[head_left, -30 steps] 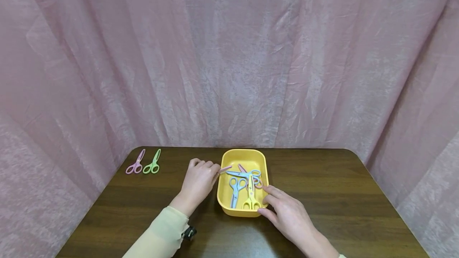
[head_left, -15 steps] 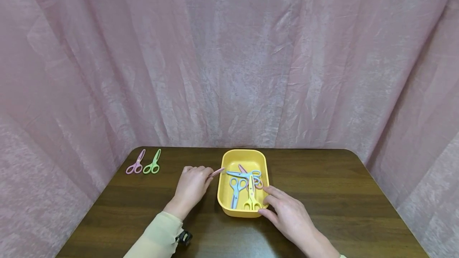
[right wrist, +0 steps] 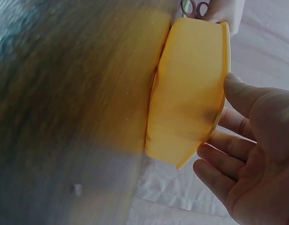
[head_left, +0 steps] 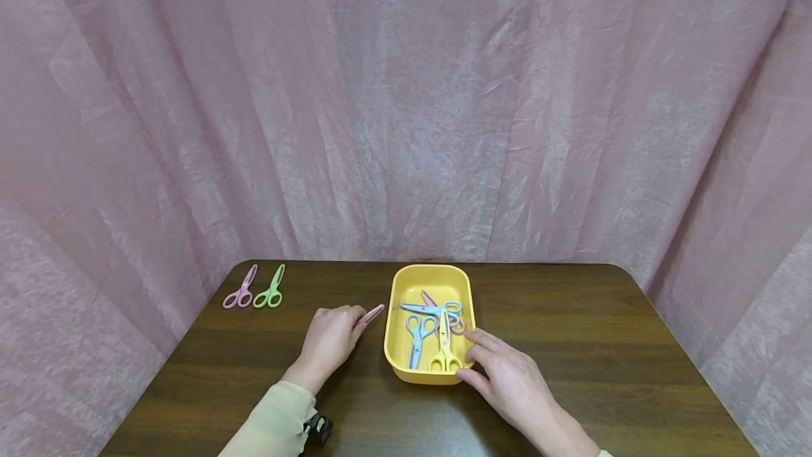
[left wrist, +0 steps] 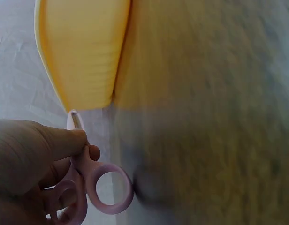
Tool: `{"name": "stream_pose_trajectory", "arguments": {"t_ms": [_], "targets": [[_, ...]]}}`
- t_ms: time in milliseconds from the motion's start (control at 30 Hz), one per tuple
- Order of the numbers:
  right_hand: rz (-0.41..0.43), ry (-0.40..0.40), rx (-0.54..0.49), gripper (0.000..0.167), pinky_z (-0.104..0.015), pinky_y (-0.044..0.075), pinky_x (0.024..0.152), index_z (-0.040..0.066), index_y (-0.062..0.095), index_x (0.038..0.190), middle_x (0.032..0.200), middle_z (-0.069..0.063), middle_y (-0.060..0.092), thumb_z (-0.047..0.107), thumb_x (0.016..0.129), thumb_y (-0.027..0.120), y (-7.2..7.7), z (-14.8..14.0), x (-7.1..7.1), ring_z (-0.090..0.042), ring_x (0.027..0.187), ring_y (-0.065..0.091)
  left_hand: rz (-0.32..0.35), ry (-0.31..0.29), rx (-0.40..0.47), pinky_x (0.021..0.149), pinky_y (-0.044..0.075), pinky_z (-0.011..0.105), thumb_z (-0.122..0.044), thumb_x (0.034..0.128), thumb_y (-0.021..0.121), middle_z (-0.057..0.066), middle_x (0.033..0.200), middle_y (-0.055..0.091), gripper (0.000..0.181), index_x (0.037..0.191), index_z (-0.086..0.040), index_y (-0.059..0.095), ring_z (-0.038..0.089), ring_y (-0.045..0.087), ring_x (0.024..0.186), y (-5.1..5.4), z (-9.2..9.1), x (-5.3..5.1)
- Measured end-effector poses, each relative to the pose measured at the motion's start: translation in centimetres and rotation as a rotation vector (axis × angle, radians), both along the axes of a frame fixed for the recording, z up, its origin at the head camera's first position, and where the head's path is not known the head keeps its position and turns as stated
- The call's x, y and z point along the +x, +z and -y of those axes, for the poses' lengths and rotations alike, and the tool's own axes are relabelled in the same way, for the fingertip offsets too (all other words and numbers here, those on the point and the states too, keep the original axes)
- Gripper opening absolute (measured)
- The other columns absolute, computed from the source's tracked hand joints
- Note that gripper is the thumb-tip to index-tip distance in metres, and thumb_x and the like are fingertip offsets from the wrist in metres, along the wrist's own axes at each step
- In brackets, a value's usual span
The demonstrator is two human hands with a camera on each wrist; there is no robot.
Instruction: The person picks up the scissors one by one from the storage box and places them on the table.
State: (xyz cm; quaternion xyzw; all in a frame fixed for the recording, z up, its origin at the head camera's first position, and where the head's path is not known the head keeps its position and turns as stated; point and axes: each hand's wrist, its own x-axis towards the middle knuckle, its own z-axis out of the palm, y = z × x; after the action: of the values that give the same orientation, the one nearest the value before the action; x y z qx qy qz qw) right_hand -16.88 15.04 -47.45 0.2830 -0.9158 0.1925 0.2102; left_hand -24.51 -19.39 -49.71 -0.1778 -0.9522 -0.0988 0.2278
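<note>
My left hand (head_left: 331, 338) pinches a pair of pink scissors (left wrist: 109, 190) between thumb and fingers near the pivot, just left of a yellow plastic box (head_left: 431, 271). In the left wrist view the finger loops hang below the fingers and the capped-looking tip points up toward the box. My right hand (head_left: 507, 372) holds the box's near right corner, with thumb and fingertips on the rim (right wrist: 227, 56). Inside the box lie yellow scissors (head_left: 445, 348), blue scissors (head_left: 415, 344), another blue pair (head_left: 426, 309) and pink scissors (head_left: 427, 297) partly covered by them.
Purple-pink scissors (head_left: 240, 295) and green scissors (head_left: 271, 293) lie side by side at the far left of the brown wooden table (head_left: 571, 316). Behind the table hangs a pink curtain (head_left: 406, 104).
My left hand has drawn the pink scissors left and toward me, from over the box's left rim to beside it. The right hand and the box have stayed in place.
</note>
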Motion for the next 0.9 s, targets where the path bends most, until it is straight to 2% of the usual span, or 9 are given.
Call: {"name": "stream_pose_trajectory", "arguments": {"t_ms": [167,300,633,900], "targets": [[0.005,-0.002,-0.001,0.027,-0.045,0.063,0.09,0.019,0.073,0.091,0.136,0.0,0.076,0.038,0.089,0.093,-0.1,0.0,0.0,-0.019,0.131,0.07,0.027,0.005,0.004,0.076,0.055,0.049,-0.021,0.1,0.084,-0.001,0.08,0.076,0.012,0.092,-0.015,0.079,0.022,0.074,0.074,-0.5,0.3,-0.2],[0.003,-0.002,0.003,0.028,-0.044,0.063,0.09,0.019,0.073,0.091,0.136,0.0,0.076,0.038,0.089,0.093,-0.1,0.0,-0.1,-0.019,0.131,0.07,0.054,0.015,-0.003,0.076,0.055,0.05,-0.022,0.1004,0.084,0.0,0.083,0.077,0.012,0.092,-0.015,0.078,0.023,0.075,0.075,-0.7,0.4,-0.2],[-0.009,-0.003,0.002,0.028,-0.044,0.062,0.093,0.02,0.073,0.091,0.136,0.0,0.076,0.039,0.089,0.093,-0.2,0.0,0.0,-0.019,0.132,0.069,0.051,-0.017,0.02,0.068,0.055,0.051,-0.024,0.1004,0.084,0.0,0.074,0.073,0.02,0.085,-0.013,0.077,0.025,0.071,0.068,-0.8,0.8,-0.5],[-0.004,-0.007,0.001,0.028,-0.045,0.063,0.092,0.02,0.073,0.091,0.136,0.0,0.076,0.039,0.089,0.093,-0.3,0.0,0.0,-0.019,0.132,0.069,0.084,0.024,-0.021,0.068,0.056,0.053,-0.021,0.0983,0.085,0.002,0.074,0.07,0.019,0.085,-0.012,0.075,0.027,0.071,0.07,-0.8,1.1,-0.8]]}}
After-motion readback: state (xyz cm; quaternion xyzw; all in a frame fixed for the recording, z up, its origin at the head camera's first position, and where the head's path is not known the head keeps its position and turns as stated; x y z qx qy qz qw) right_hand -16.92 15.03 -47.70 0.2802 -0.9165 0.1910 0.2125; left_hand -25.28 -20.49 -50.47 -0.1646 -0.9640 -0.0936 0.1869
